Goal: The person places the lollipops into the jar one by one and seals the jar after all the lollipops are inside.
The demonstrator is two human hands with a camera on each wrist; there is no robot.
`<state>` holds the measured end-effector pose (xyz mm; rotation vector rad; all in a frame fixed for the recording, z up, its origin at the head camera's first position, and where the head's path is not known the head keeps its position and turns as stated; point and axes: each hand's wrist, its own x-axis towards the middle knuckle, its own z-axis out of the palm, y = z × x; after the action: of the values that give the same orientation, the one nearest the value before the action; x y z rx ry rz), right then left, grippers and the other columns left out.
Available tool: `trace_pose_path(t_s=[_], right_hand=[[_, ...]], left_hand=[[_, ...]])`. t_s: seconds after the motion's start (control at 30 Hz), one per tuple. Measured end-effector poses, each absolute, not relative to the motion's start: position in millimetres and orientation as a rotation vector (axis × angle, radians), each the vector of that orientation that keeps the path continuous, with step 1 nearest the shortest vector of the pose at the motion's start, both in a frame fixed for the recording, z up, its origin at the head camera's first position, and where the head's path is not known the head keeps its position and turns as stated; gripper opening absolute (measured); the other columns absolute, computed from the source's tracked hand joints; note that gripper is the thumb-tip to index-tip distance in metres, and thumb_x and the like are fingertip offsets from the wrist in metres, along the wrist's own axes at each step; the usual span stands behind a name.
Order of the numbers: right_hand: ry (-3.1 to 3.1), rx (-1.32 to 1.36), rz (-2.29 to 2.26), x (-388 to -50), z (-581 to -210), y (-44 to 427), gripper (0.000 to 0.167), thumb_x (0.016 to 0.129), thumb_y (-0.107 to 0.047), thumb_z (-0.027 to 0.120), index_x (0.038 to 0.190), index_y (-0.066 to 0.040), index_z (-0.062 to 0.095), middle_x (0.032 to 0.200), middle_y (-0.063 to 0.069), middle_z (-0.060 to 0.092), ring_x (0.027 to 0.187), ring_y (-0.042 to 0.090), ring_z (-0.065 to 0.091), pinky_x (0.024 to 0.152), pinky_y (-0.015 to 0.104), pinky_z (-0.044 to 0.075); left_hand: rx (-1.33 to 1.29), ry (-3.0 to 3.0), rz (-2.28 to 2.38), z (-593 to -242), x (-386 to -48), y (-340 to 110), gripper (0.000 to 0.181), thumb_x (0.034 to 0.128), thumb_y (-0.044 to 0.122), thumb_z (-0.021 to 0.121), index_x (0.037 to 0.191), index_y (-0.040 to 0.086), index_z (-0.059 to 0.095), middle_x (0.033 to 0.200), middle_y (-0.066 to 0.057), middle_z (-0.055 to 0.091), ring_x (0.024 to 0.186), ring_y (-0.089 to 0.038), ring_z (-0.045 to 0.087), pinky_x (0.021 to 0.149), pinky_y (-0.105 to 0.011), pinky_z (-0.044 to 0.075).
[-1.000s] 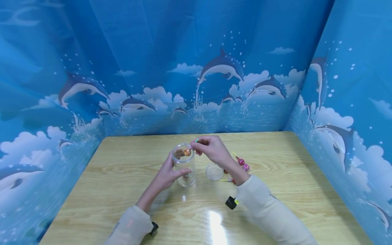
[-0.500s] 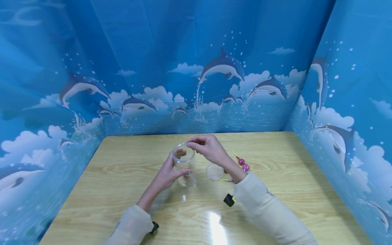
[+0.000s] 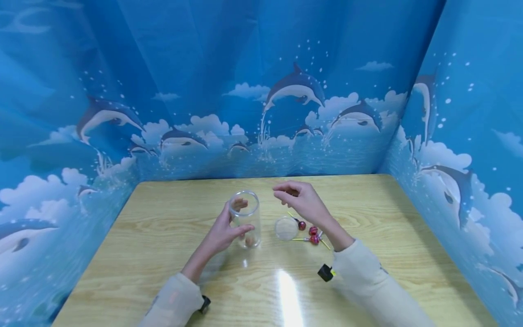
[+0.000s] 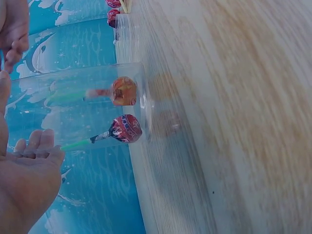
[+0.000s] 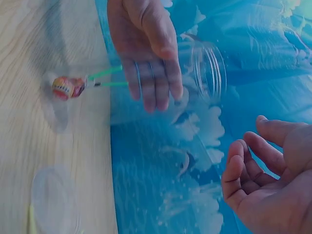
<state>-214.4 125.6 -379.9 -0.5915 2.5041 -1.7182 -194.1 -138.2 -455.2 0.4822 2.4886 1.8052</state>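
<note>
A clear plastic jar (image 3: pixel 252 215) stands upright on the table, its mouth uncovered. My left hand (image 3: pixel 220 232) grips it from the left, the thumb across the near side and the fingers behind. Inside, at the bottom, the left wrist view shows an orange-wrapped lollipop (image 4: pixel 125 91) and a red-wrapped lollipop (image 4: pixel 126 128), both with green sticks pointing up. To the right of the rim, my right hand (image 3: pixel 304 200) hovers apart from the jar. Its fingers are loosely curled, and the right wrist view shows nothing between them.
A round clear lid (image 3: pixel 286 228) lies flat right of the jar. Several red lollipops (image 3: pixel 313 239) with yellow sticks lie beside it, partly beneath the right forearm. A blue dolphin-print curtain (image 3: pixel 261 113) closes off the table (image 3: pixel 163 254) at the back and sides.
My right hand lowered an orange lollipop into the jar's mouth and let it go, then withdrew to the right. The left hand and the jar have stayed in place.
</note>
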Motion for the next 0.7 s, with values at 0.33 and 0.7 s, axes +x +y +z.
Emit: trace_pose_path(t_s=[0.33, 0.7], right_hand=[[2.513, -0.432, -1.735, -204.8, -394.7, 171.2, 0.033, 0.105, -0.031, 0.063, 0.128, -0.008, 0.070, 0.095, 0.012, 0.069, 0.077, 0.023, 0.059, 0.060, 0.030, 0.052], [2.507, -0.243, -1.728, -188.1, -416.9, 209.0, 0.036, 0.103, -0.027, 0.067, 0.127, -0.001, 0.068, 0.102, 0.011, 0.071, 0.085, 0.020, 0.066, 0.066, 0.028, 0.058]], left_hand=[[0.513, 2.495, 1.797, -454.7, -194.0, -139.6, 0.085, 0.0852, 0.014, 0.085, 0.153, 0.011, 0.035, 0.153, -0.019, 0.049, 0.143, -0.040, 0.043, 0.118, -0.064, 0.029], [0.502, 2.490, 1.799, -452.7, -193.3, -138.4, 0.085, 0.0845, 0.014, 0.086, 0.153, 0.010, 0.035, 0.153, -0.018, 0.049, 0.143, -0.040, 0.043, 0.116, -0.065, 0.032]])
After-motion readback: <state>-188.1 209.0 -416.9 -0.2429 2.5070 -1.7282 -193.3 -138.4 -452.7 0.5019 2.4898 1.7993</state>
